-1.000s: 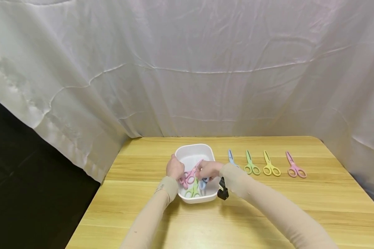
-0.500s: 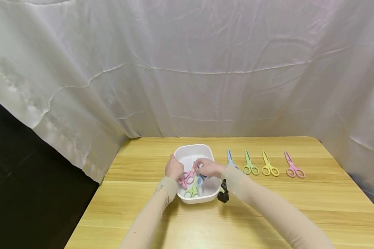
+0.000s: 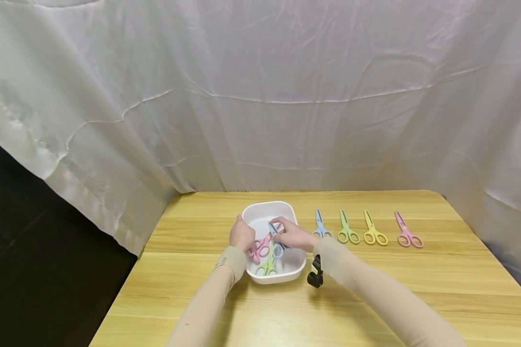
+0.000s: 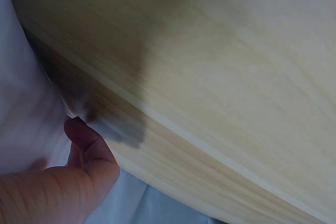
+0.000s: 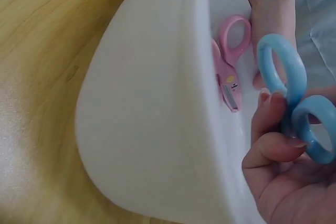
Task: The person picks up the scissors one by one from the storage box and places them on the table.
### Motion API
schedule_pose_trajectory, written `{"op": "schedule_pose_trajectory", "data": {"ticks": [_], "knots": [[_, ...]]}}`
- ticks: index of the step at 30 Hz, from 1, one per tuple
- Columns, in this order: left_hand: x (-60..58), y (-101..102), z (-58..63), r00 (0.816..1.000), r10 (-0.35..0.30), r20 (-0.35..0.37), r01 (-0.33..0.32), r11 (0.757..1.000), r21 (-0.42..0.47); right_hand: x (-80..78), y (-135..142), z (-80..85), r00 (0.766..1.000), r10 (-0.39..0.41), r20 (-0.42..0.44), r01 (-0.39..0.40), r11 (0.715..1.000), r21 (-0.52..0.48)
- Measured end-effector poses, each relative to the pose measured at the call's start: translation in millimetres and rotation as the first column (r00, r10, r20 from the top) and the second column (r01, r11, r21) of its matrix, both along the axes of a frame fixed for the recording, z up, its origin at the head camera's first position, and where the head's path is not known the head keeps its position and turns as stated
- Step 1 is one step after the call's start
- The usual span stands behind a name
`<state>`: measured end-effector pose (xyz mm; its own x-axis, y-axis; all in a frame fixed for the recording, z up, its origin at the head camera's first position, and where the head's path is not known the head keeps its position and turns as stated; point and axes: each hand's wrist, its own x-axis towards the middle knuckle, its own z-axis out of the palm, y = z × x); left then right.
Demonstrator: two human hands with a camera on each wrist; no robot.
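Observation:
My left hand point(image 3: 242, 234) grips the left rim of a white plastic bin point(image 3: 269, 204); in the left wrist view its thumb point(image 4: 86, 137) bends against the bin's outer wall. Inside the bin, my right hand point(image 3: 294, 236) pinches blue scissors point(image 5: 295, 72), thumb and fingers near the base of the handle loops. Their blades point to the far side in the head view. Pink scissors point(image 5: 227, 74) lie in the bin beside my left hand, partly overlapped by other scissors. Green scissors point(image 3: 269, 265) lie nearer its front wall.
Right of the bin, a spaced row on the wooden table point(image 3: 417, 289) has blue scissors point(image 3: 319, 222), green scissors point(image 3: 345, 223), yellow scissors point(image 3: 371, 225) and pink scissors point(image 3: 401, 224), blades pointing away. A pale curtain point(image 3: 286, 144) hangs behind the table.
Inside the bin, my right hand has shifted among the scissors, and the blue pair's blades have come into view in its grip. My left hand stays on the rim.

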<state>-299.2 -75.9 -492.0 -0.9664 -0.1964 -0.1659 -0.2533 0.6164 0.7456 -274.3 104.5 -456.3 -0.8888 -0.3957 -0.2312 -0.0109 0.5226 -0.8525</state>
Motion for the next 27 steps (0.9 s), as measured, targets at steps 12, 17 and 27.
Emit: {"op": "schedule_pose_trajectory", "data": {"ticks": [12,17,27], "knots": [[-0.9,-1,-0.8,1.0,-0.011,-0.006,0.011,1.0,-0.021,2.7,6,-6.8,0.998,-0.05,-0.025,0.047,0.995,-0.088],[-0.1,-1,0.4,1.0,-0.01,-0.01,0.01,0.999,-0.035,0.8,8,-11.9,0.997,-0.052,-0.059,0.043,0.989,-0.142],[-3.6,-1,-5.6,1.0,0.001,-0.017,-0.002,1.0,-0.014,5.0,9,-13.0,0.997,-0.066,-0.05,0.056,0.982,-0.18]]}}
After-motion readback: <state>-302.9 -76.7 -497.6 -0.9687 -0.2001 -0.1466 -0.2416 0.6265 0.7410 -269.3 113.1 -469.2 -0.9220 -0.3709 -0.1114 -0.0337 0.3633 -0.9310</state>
